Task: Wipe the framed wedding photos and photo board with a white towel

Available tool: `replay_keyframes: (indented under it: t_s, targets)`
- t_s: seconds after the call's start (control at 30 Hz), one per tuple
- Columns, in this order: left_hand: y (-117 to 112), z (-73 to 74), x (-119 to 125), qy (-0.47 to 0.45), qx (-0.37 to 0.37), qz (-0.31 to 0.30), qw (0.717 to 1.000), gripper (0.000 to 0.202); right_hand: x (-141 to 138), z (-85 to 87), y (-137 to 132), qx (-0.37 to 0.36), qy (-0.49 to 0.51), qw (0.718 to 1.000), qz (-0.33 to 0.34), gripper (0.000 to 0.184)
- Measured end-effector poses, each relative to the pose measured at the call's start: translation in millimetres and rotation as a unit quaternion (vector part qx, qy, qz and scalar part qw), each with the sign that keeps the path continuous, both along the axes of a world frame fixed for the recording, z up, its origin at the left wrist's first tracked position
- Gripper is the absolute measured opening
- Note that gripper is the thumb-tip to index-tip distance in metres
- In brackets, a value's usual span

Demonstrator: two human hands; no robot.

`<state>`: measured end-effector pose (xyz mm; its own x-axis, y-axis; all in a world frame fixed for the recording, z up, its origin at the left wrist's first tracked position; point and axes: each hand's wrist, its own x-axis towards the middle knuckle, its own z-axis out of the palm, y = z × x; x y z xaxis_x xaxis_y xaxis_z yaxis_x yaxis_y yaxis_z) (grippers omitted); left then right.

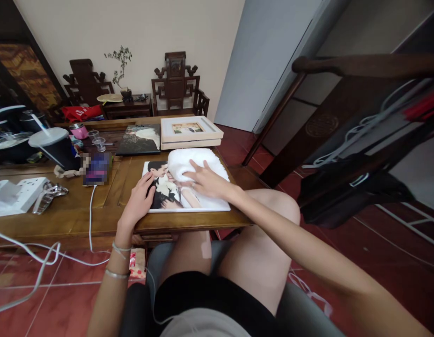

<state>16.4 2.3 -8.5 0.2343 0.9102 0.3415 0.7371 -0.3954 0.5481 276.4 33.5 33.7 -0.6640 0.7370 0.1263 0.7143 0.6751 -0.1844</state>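
A flat photo print [167,194] of a couple lies at the near edge of the wooden table [72,213]. My right hand [206,180] presses a white fluffy cloth [192,164] onto the print's right half, fingers spread flat on the cloth. My left hand [141,199] rests on the print's left edge, fingers stretched out, holding it down.
Behind the print stand two stacked framed photos [190,131] and a dark photo panel [139,139]. To the left are a lidded cup with straw [57,147], a phone on a cable [96,169], a power strip [18,194]. A dark wooden chair [360,126] stands right.
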Motion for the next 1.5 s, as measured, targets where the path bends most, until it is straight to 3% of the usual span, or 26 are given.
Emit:
replay_keyframes:
  t_s: [0.17,0.27,0.43,0.63,0.87,1.0,1.23,1.33,1.5]
  targets:
    - [0.2,-1.1,-0.2,0.000,0.000,0.001,1.000,0.049,7.8,1.0,-73.8,-0.012,0.029,0.998,0.048,0.032]
    - [1.1,-1.9,-1.0,0.001,0.001,-0.003,1.000,0.049,14.8,-0.8,-81.0,-0.014,0.042,0.997,0.064,0.031]
    - [2.7,-1.7,-2.2,0.009,-0.011,-0.008,1.000,0.050,18.0,-5.1,-35.6,-0.008,0.033,0.999,0.036,0.036]
    - [3.9,-2.9,-3.8,0.008,0.001,-0.010,1.000,0.049,10.9,-10.1,25.7,0.001,0.017,0.999,-0.046,0.044]
    - [3.7,-2.9,-2.1,-0.002,0.003,-0.003,1.000,0.049,3.5,-12.1,52.4,0.030,0.013,0.997,-0.072,0.043]
    - [2.8,-2.1,-1.1,0.000,0.007,-0.001,1.000,0.049,0.4,-7.6,24.8,0.020,-0.002,0.998,-0.054,0.043]
    - [0.6,-0.6,1.0,0.004,0.004,0.002,1.000,0.049,10.8,-5.5,-77.1,0.019,0.008,0.999,0.040,0.027]
    - [0.6,1.1,0.6,0.013,0.003,-0.003,1.000,0.049,20.8,-7.2,-81.2,0.019,0.003,0.998,0.056,0.033]
    - [4.7,2.5,0.9,0.030,-0.002,-0.007,1.000,0.051,30.7,-9.2,-60.1,0.014,0.009,0.997,0.080,0.043]
